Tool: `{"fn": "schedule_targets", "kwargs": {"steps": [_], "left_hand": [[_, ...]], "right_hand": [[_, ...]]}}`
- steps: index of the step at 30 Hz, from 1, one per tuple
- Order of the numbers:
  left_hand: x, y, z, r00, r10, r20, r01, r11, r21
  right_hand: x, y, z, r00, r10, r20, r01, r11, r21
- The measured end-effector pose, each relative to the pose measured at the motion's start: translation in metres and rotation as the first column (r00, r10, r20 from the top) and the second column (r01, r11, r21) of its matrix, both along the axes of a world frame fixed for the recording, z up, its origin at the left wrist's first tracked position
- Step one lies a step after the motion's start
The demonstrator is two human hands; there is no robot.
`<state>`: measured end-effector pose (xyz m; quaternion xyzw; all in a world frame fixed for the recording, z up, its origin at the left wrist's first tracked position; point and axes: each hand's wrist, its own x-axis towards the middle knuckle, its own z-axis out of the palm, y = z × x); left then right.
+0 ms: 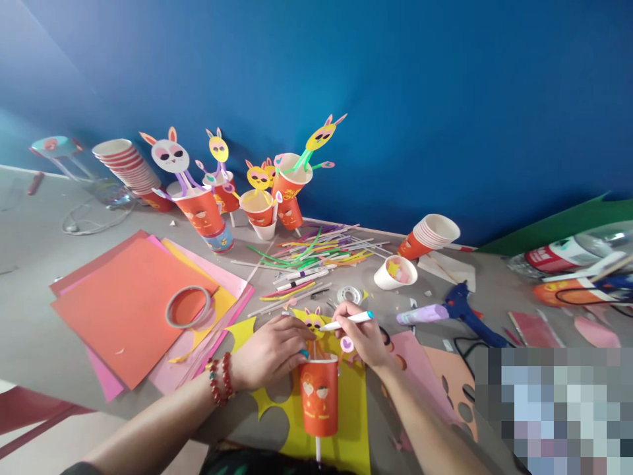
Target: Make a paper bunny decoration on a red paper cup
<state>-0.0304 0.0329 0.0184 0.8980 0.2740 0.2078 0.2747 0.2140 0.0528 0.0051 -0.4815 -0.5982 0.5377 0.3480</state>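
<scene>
My right hand (360,336) is closed round a white marker (349,320) with a blue end, its tip at a small yellow paper rabbit face (313,323). My left hand (274,349) lies beside the face, its fingers bent at the face's left edge, with a small blue thing, perhaps the marker's cap, by the fingertips. Just below, an orange paper cup (319,399) with a white stick under it lies on cut yellow paper (353,422). A pink disc with a purple heart (347,344) sits by my right hand.
Finished rabbit cups (198,214) and a cup stack (129,173) stand along the wall. Coloured sheets (133,303) with a tape roll (188,307) lie left. Pipe cleaners (321,247) lie ahead; a white cup (395,273), blue glue gun (472,315) and bottle (558,256) are right.
</scene>
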Motion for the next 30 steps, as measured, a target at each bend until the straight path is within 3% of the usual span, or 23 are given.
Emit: {"fn": "schedule_targets", "kwargs": {"steps": [30], "left_hand": [[0.0018, -0.0018, 0.0002, 1.0, 0.012, 0.026, -0.012, 1.0, 0.008]], "right_hand": [[0.0005, 0.0003, 0.0029, 1.0, 0.015, -0.014, -0.015, 1.0, -0.001]]}}
